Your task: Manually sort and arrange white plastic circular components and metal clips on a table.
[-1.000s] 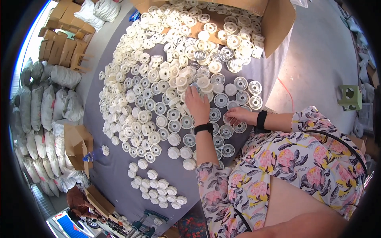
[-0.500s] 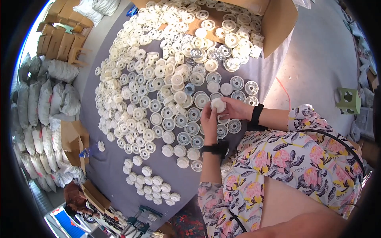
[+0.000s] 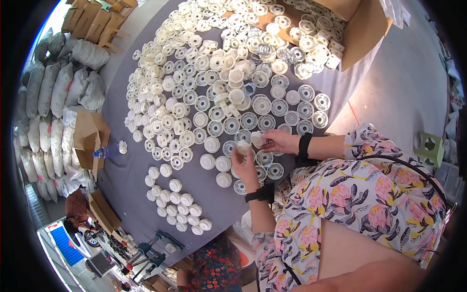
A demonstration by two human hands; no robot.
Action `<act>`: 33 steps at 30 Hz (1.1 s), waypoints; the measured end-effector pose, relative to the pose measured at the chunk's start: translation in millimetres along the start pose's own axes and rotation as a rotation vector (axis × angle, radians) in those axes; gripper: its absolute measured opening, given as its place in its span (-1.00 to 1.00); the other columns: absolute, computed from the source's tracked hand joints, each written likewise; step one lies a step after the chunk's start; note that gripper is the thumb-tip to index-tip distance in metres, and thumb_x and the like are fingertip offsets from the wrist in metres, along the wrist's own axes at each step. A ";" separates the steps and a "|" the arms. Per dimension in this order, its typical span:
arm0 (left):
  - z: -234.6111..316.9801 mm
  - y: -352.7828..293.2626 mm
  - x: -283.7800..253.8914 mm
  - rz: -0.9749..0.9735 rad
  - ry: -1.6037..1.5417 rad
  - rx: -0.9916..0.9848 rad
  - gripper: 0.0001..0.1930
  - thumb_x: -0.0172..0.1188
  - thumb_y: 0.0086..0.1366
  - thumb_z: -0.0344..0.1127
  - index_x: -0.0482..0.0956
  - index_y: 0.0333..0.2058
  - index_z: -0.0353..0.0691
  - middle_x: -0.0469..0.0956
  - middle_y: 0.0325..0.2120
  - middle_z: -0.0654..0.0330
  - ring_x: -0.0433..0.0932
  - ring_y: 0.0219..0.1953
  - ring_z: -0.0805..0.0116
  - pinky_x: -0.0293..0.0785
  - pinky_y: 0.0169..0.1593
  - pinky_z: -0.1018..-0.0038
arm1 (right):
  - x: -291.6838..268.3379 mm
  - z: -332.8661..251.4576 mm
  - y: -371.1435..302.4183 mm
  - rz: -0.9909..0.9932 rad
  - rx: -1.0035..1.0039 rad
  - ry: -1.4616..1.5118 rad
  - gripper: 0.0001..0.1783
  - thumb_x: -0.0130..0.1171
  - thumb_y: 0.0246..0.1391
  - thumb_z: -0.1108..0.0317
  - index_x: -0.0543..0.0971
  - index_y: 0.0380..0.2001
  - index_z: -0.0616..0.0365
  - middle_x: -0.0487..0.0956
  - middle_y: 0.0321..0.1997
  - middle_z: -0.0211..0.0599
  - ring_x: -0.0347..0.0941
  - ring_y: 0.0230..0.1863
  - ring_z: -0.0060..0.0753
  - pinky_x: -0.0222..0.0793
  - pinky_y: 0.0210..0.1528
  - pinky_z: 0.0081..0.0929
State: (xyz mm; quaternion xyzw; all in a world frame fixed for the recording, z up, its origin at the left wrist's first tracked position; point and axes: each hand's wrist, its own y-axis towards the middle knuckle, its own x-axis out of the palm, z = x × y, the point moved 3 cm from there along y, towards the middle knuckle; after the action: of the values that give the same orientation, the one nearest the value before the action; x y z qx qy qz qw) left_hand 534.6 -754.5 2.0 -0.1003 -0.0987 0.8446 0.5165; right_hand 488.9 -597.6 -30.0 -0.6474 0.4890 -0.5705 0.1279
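My left hand (image 3: 244, 164) pinches a round white plastic piece (image 3: 243, 146), a little blurred. Beside it, my right hand (image 3: 280, 141) grips a second white plastic piece (image 3: 258, 139) by its edge. The two pieces are close together, above the table; whether they touch I cannot tell. Below and around my hands lie rows of round, clear-and-white plastic wheels (image 3: 265, 122), with ring-shaped rims and centre holes. Capped white discs (image 3: 223, 164) lie just left of my left hand. Each of my wrists has a black band.
A grey-covered table (image 3: 131, 187) bears a large heap of cream wheels (image 3: 160, 82). An open cardboard box (image 3: 362, 41) spills more at the far right. Several assembled white pieces (image 3: 182, 209) stand grouped at the near left. A hand press (image 3: 158, 243) and a person (image 3: 214, 267) are at the near edge.
My hands were together on one white disc; now they are apart, each with a white piece. My left hand has moved left and down. The whole view has shifted.
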 end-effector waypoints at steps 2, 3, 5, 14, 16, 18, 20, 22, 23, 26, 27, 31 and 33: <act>-0.7 17.8 -18.3 0.089 0.239 0.099 -0.48 0.28 0.10 -0.36 0.35 0.01 -0.44 0.44 -0.07 0.03 0.43 -0.02 0.25 0.34 0.04 0.39 | 4.1 0.3 -0.8 -0.009 0.000 -0.026 -0.71 0.01 0.15 0.25 0.39 -0.12 0.16 0.50 -0.12 -0.19 0.49 -0.15 -0.25 0.48 -0.11 -0.31; 0.5 25.9 -27.3 0.177 0.480 0.195 -0.49 0.28 0.10 -0.35 0.36 -0.01 -0.44 0.45 -0.07 0.03 0.44 -0.02 0.24 0.34 0.04 0.38 | 4.8 1.1 -2.8 0.002 -0.005 -0.058 -0.70 0.02 0.14 0.24 0.39 -0.12 0.16 0.51 -0.12 -0.19 0.49 -0.15 -0.24 0.49 -0.12 -0.31; -5.4 41.1 -40.8 0.199 0.596 0.297 -0.48 0.33 0.03 -0.29 0.41 -0.04 -0.37 0.46 -0.11 -0.01 0.45 -0.05 0.16 0.34 0.02 0.34 | 8.3 4.4 -4.7 0.005 -0.007 -0.095 -0.70 0.03 0.14 0.23 0.39 -0.12 0.16 0.52 -0.13 -0.18 0.50 -0.16 -0.23 0.49 -0.13 -0.32; 5.9 34.9 -3.6 0.043 1.024 0.506 -0.45 0.36 -0.06 -0.25 0.46 -0.04 -0.20 0.36 -0.04 0.02 0.38 -0.03 0.09 0.34 -0.03 0.26 | -10.0 -2.9 -5.0 0.063 0.012 -0.026 -0.75 0.03 0.14 0.22 0.38 -0.18 0.12 0.47 -0.24 -0.27 0.50 -0.19 -0.23 0.49 -0.14 -0.32; 12.6 17.3 17.2 -0.240 0.454 0.434 -0.50 0.33 0.02 -0.29 0.45 -0.03 -0.22 0.41 -0.11 0.07 0.43 -0.09 0.23 0.39 -0.08 0.36 | -2.9 -5.7 -7.4 -0.038 0.007 -0.084 -0.73 0.05 0.14 0.21 0.37 -0.17 0.11 0.48 -0.23 -0.27 0.50 -0.21 -0.26 0.48 -0.17 -0.34; 5.8 12.1 22.7 -0.328 0.306 0.202 -0.51 0.32 0.04 -0.31 0.44 -0.02 -0.24 0.43 -0.15 0.10 0.45 -0.14 0.31 0.40 -0.11 0.42 | 1.1 -6.2 -8.1 -0.066 0.026 -0.117 -0.73 0.05 0.14 0.21 0.38 -0.16 0.10 0.47 -0.22 -0.28 0.50 -0.21 -0.27 0.47 -0.19 -0.36; -2.2 15.5 21.8 -0.371 0.217 0.017 -0.52 0.32 0.07 -0.31 0.43 -0.02 -0.27 0.48 -0.24 0.18 0.49 -0.29 0.45 0.44 -0.21 0.54 | 7.2 -8.0 -7.3 -0.094 0.040 -0.149 -0.72 0.05 0.13 0.21 0.38 -0.15 0.10 0.47 -0.21 -0.29 0.50 -0.22 -0.29 0.46 -0.21 -0.38; -3.6 27.7 13.9 -0.292 0.263 0.051 -0.52 0.32 0.07 -0.30 0.43 -0.03 -0.28 0.48 -0.24 0.17 0.48 -0.26 0.44 0.44 -0.21 0.53 | 15.5 -11.1 -10.1 -0.136 0.026 -0.143 -0.70 0.03 0.14 0.20 0.38 -0.12 0.10 0.47 -0.22 -0.32 0.49 -0.24 -0.30 0.45 -0.24 -0.40; -3.4 35.0 8.5 -0.206 0.307 0.082 -0.52 0.32 0.07 -0.30 0.43 -0.03 -0.28 0.47 -0.23 0.16 0.48 -0.23 0.42 0.44 -0.21 0.52 | 14.3 -12.2 -10.1 -0.133 0.021 -0.140 -0.70 0.03 0.14 0.20 0.38 -0.12 0.10 0.47 -0.22 -0.32 0.49 -0.24 -0.30 0.45 -0.24 -0.40; 8.9 58.4 2.9 -0.061 0.589 0.330 -0.50 0.34 0.01 -0.29 0.44 -0.06 -0.32 0.47 -0.23 0.06 0.47 -0.17 0.24 0.41 -0.13 0.39 | 7.3 -12.7 -8.0 -0.041 0.050 -0.081 -0.70 0.02 0.15 0.19 0.39 -0.11 0.09 0.46 -0.23 -0.33 0.48 -0.25 -0.33 0.44 -0.24 -0.37; 10.0 62.2 4.0 -0.033 0.741 0.455 -0.49 0.35 -0.01 -0.29 0.45 -0.07 -0.33 0.47 -0.23 0.03 0.46 -0.16 0.17 0.39 -0.09 0.34 | 3.5 -12.5 -7.6 -0.023 0.061 -0.086 -0.71 0.00 0.16 0.21 0.41 -0.10 0.08 0.48 -0.23 -0.34 0.49 -0.23 -0.32 0.44 -0.24 -0.36; 0.9 52.2 19.9 -0.183 0.999 0.427 -0.50 0.35 -0.09 -0.27 0.51 -0.11 -0.26 0.46 -0.23 0.01 0.45 -0.17 0.05 0.37 -0.07 0.28 | -5.6 -19.0 -19.7 0.006 0.041 -0.053 -0.72 0.01 0.15 0.19 0.44 -0.16 0.11 0.47 -0.26 -0.32 0.47 -0.25 -0.35 0.43 -0.27 -0.38; 1.3 51.6 25.8 -0.206 1.087 0.446 -0.49 0.34 -0.11 -0.27 0.52 -0.10 -0.22 0.46 -0.22 0.01 0.45 -0.17 0.03 0.38 -0.08 0.25 | -13.7 -21.9 -19.4 0.016 0.046 -0.024 -0.72 0.00 0.15 0.18 0.44 -0.17 0.12 0.47 -0.27 -0.32 0.47 -0.25 -0.35 0.43 -0.26 -0.40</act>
State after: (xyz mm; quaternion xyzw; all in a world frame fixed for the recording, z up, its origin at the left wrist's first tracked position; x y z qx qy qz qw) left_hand 478.8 -754.7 -12.4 -0.3972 0.3504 0.6181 0.5808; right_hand 481.3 -568.8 -17.4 -0.6471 0.4792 -0.5729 0.1531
